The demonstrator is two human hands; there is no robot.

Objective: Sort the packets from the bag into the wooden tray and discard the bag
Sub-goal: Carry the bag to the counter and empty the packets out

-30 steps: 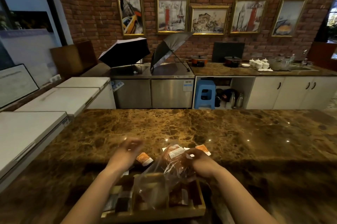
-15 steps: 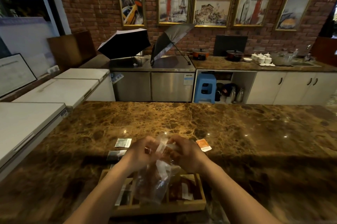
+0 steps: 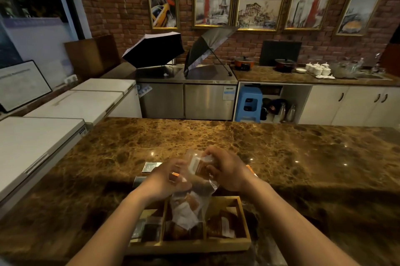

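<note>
Both hands point(image 3: 166, 177) point(image 3: 229, 173) grip the bag point(image 3: 190, 200) over our wooden tray point(image 3: 243, 218); we should draw packets point(image 3: 194, 165) out singly.

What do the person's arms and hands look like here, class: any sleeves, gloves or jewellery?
Both forearms are bare to the frame's edge, with no sleeves showing. The left hand and right hand wear no gloves. No watch, bracelet or ring is visible.
</note>
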